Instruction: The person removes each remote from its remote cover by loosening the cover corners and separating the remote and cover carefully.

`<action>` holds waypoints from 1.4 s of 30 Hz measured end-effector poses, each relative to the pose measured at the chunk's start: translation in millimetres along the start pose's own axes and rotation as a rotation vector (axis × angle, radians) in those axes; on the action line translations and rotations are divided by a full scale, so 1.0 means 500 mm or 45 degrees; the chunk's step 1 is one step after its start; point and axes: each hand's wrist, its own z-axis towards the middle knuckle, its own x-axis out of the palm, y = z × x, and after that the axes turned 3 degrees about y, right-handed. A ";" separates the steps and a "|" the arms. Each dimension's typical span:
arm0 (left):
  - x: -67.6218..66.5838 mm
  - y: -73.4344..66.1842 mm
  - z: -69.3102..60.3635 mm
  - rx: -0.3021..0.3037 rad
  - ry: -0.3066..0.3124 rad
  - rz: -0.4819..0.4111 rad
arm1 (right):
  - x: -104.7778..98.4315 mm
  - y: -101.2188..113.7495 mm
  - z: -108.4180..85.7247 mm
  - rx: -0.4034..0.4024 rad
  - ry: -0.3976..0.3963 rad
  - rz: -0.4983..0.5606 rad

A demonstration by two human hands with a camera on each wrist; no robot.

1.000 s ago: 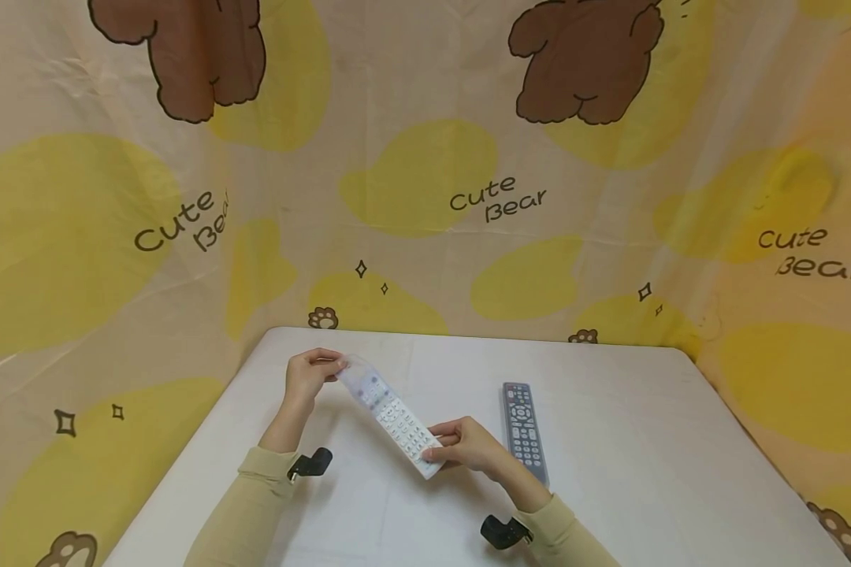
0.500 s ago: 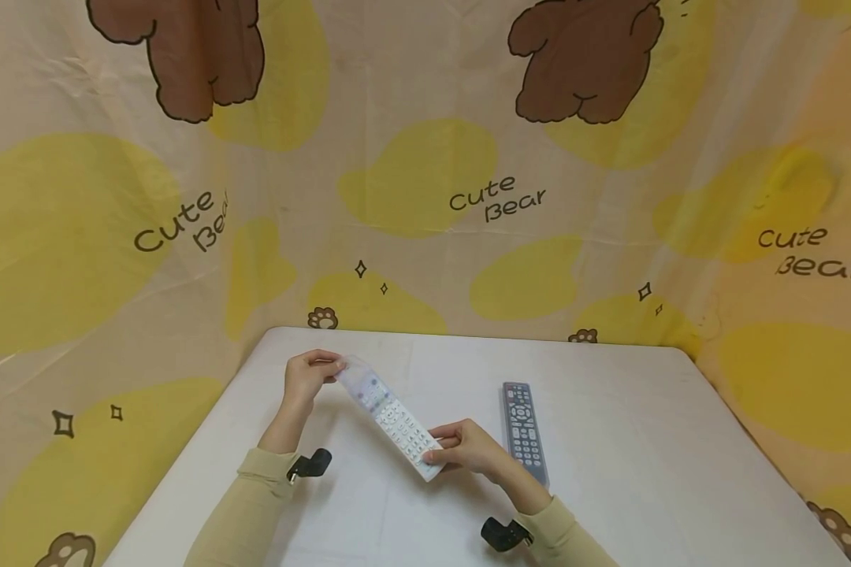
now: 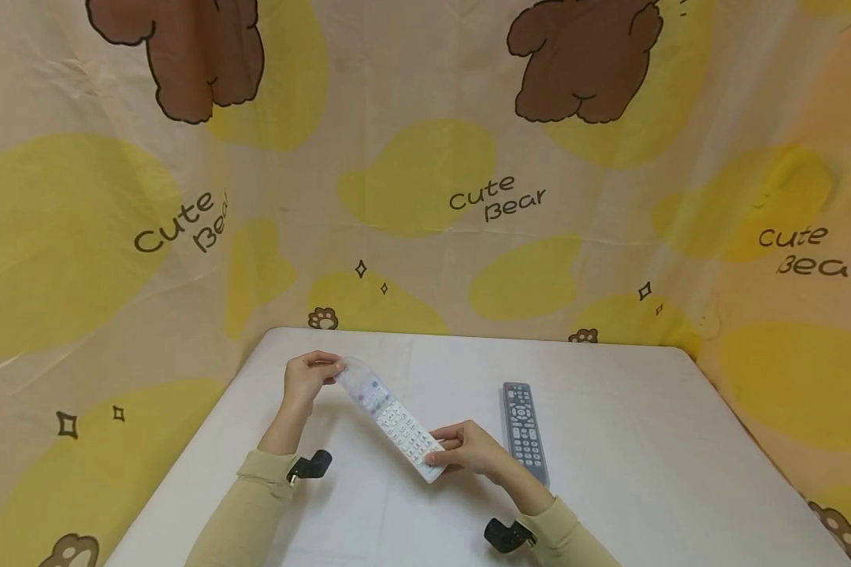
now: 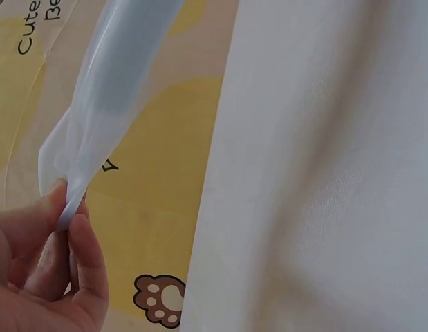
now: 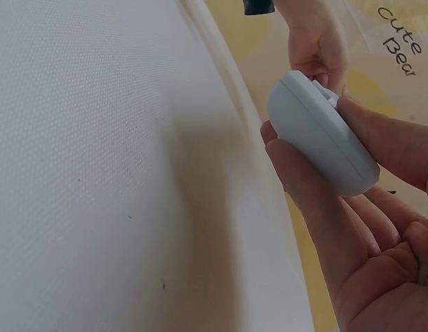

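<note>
A white remote control (image 3: pixel 407 435) is held tilted above the table, its far-left part inside a translucent sleeve (image 3: pixel 357 378). My left hand (image 3: pixel 305 380) pinches the gathered end of this sleeve between thumb and fingers. In the left wrist view the sleeve (image 4: pixel 120 76) is creased and twisted where the left hand (image 4: pixel 51 259) holds it. At the bare lower end, my right hand (image 3: pixel 473 451) grips the remote, thumb on the button face and fingers beneath. Its rounded white end (image 5: pixel 321 142) fills the right hand (image 5: pixel 376 277) in the right wrist view.
A grey remote control (image 3: pixel 523 429) with light buttons lies on the white table (image 3: pixel 610 449), just beyond the right forearm. Cloth printed with bears (image 3: pixel 587 63) and yellow patches hangs around the table's back and sides. Small black wrist cameras (image 3: pixel 310 465) sit at both cuffs.
Both hands keep their holds on the sleeve and the white remote. The remote's lower end and the right hand have shifted very slightly toward the near side.
</note>
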 end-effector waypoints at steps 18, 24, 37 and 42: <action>0.001 0.007 0.004 -0.010 -0.008 -0.005 | -0.002 0.002 -0.006 0.012 -0.008 -0.027; 0.000 0.007 0.004 -0.022 -0.007 0.000 | -0.003 0.000 -0.007 0.008 -0.011 -0.043; -0.001 0.007 0.003 -0.028 -0.003 -0.003 | -0.006 -0.003 -0.011 0.018 -0.023 -0.053; -0.001 0.007 0.003 -0.038 -0.005 -0.007 | -0.008 -0.007 -0.012 0.021 -0.028 -0.056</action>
